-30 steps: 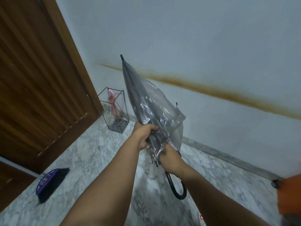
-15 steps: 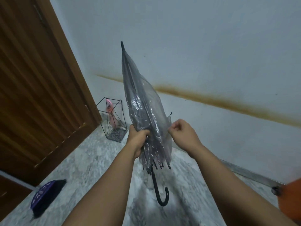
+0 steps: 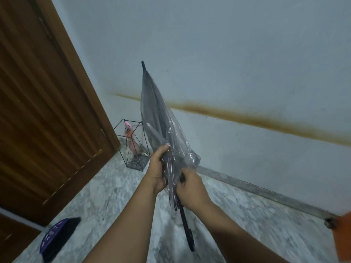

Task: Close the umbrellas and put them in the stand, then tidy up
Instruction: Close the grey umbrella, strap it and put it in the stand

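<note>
Your left hand (image 3: 158,170) and right hand (image 3: 190,188) curled round the folded clear umbrella (image 3: 161,122), wire umbrella stand (image 3: 133,147) holding what looks like a pink umbrella (image 3: 130,137).

Both hands (image 3: 158,168) (image 3: 190,189) grip the folded clear umbrella (image 3: 161,126).

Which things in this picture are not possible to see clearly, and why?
All in the head view:
- Umbrella strap: hidden by the right hand and folds of plastic.
- Handle: blurred by motion, its hook hard to make out.
- Pink umbrella in the stand: small, lower part unclear.
- Orange object: cut off by the right edge.
- Purple umbrella: blurred; open or folded unclear.
</note>
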